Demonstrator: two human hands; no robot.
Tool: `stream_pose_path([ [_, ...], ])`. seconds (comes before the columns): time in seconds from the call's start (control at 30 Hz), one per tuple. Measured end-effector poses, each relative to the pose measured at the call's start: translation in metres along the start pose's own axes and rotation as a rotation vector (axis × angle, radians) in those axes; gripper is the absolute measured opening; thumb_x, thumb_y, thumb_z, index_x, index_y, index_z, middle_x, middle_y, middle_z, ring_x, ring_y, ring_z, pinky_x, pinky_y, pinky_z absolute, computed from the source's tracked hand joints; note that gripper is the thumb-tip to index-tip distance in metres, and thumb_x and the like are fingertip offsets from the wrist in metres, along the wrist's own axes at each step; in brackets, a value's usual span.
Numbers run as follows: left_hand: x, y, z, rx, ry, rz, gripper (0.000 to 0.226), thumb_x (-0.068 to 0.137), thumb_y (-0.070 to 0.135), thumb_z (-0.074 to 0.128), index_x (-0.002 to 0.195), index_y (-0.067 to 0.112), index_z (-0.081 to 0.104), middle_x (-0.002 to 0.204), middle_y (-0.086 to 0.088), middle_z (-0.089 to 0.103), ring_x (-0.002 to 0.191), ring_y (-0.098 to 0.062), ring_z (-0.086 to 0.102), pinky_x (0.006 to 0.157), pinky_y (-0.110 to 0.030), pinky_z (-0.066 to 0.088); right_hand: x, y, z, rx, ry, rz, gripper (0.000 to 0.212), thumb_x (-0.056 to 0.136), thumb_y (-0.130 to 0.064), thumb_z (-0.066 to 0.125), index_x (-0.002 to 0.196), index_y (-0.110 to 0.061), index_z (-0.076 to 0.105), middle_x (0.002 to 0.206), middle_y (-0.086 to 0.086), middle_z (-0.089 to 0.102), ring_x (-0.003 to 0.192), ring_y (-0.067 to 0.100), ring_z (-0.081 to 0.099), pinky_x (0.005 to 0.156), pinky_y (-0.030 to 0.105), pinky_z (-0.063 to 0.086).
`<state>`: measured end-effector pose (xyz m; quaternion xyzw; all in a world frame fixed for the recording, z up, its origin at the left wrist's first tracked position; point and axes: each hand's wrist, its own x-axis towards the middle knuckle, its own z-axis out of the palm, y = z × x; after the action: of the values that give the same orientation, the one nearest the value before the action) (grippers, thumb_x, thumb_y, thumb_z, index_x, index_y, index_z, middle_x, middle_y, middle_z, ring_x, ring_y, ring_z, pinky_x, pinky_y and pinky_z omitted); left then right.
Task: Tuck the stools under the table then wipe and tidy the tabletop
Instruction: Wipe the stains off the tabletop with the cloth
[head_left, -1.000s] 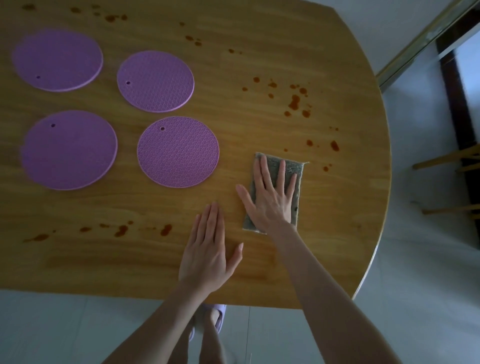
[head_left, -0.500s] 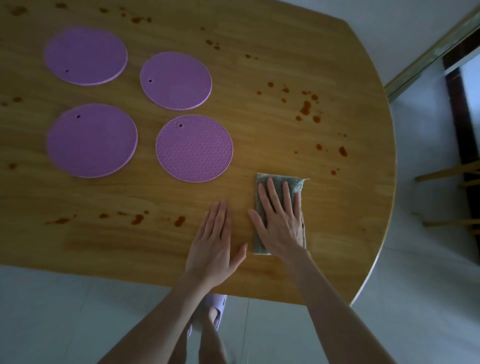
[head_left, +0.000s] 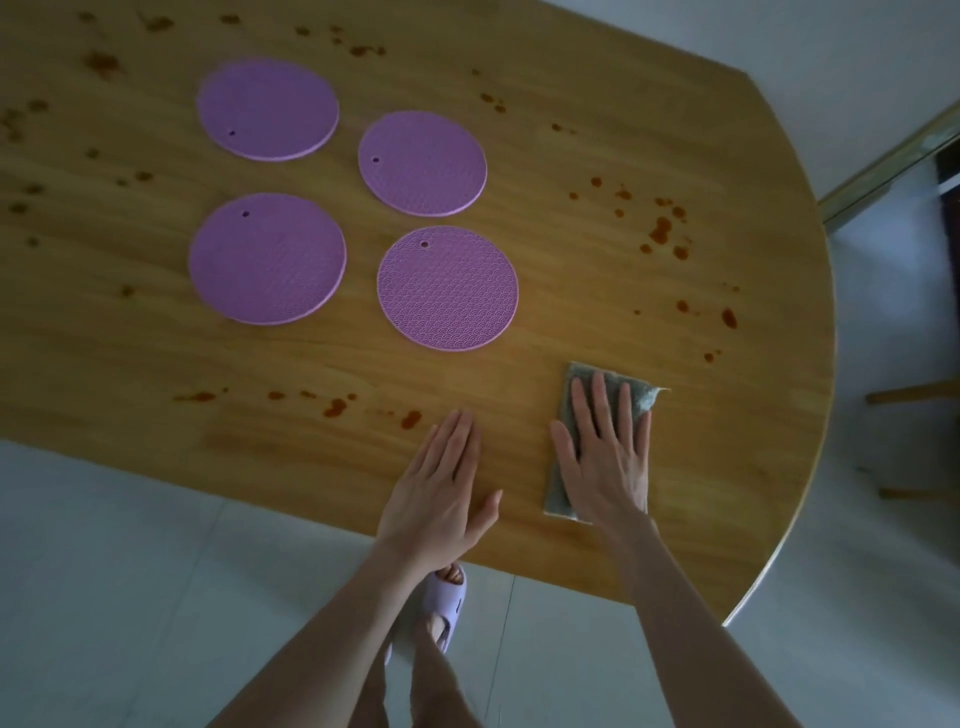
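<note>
Cloth (head_left: 641, 400) slid nearer; 4 mats (head_left: 447, 288) (head_left: 267, 258) (head_left: 422, 163) (head_left: 267, 108), 2 hands (head_left: 441, 493) (head_left: 608, 467).

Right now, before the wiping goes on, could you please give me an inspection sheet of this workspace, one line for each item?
Surface: wooden tabletop, many reddish-brown stains, thickest toward the right edge and in a row ahead of the left hand.
Job's things: grey cloth lying flat near the front edge; four purple round mats in two rows, apart from each other and from the cloth.
Clutter: nothing seen.
Grippers: left hand flat on bare wood, holding nothing; right hand flat, pressing on the cloth.
Cables: nothing seen.
Surroundings: pale tiled floor; lilac slipper by the table edge; wooden furniture legs at the right, perhaps a stool, apart from the table.
</note>
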<state>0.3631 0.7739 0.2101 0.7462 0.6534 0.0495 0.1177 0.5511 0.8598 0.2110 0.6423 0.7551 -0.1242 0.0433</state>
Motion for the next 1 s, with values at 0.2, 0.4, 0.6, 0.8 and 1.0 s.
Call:
stream_pose_path([
  [0.2, -0.023, -0.027, -0.001, -0.060, 0.114, 0.031, 0.065, 0.092, 0.046, 0.043, 0.135, -0.003, 0.045, 0.144, -0.020, 0.041, 0.136, -0.032, 0.036, 0.111, -0.050, 0.030, -0.007, -0.060, 0.012, 0.020, 0.011, -0.074, 0.067, 0.091, -0.065, 0.001, 0.148, -0.032, -0.008, 0.157, -0.007, -0.011, 0.147, 0.027, -0.010, 0.118, 0.049, -0.009],
  [0.4, -0.073, -0.099, -0.006, -0.008, 0.210, 0.016, 0.057, 0.090, 0.043, 0.045, 0.130, 0.004, 0.053, 0.138, -0.020, 0.047, 0.127, -0.033, 0.040, 0.112, -0.049, 0.023, -0.026, -0.062, 0.013, -0.012, -0.018, -0.032, 0.067, 0.090, -0.065, -0.001, 0.149, -0.034, -0.007, 0.160, -0.007, -0.009, 0.147, 0.023, -0.013, 0.118, 0.046, -0.010],
  [0.6, -0.084, -0.146, -0.010, -0.031, 0.247, 0.077, 0.052, 0.089, 0.045, 0.048, 0.126, 0.009, 0.057, 0.133, -0.020, 0.051, 0.123, -0.034, 0.042, 0.110, -0.049, 0.024, -0.018, -0.162, 0.025, 0.045, 0.013, -0.040, 0.071, 0.089, -0.066, 0.000, 0.151, -0.032, -0.001, 0.159, -0.009, -0.008, 0.147, 0.026, -0.011, 0.114, 0.043, -0.020],
  [0.8, -0.087, -0.155, -0.009, -0.054, 0.224, 0.119, 0.051, 0.091, 0.044, 0.048, 0.128, 0.011, 0.057, 0.136, -0.017, 0.050, 0.126, -0.031, 0.040, 0.109, -0.051, 0.028, -0.036, -0.142, 0.028, -0.010, 0.029, -0.007, 0.064, 0.091, -0.063, 0.004, 0.148, -0.035, -0.004, 0.160, -0.009, -0.002, 0.148, 0.023, -0.006, 0.119, 0.044, -0.008],
  [1.0, -0.087, -0.158, -0.007, -0.083, 0.235, 0.119, 0.049, 0.089, 0.043, 0.050, 0.125, 0.011, 0.058, 0.134, -0.017, 0.052, 0.126, -0.031, 0.040, 0.107, -0.051, 0.030, -0.029, -0.203, 0.037, 0.014, 0.023, -0.058, 0.066, 0.090, -0.066, 0.000, 0.148, -0.035, -0.007, 0.156, -0.009, -0.011, 0.147, 0.025, -0.009, 0.118, 0.045, -0.009],
])
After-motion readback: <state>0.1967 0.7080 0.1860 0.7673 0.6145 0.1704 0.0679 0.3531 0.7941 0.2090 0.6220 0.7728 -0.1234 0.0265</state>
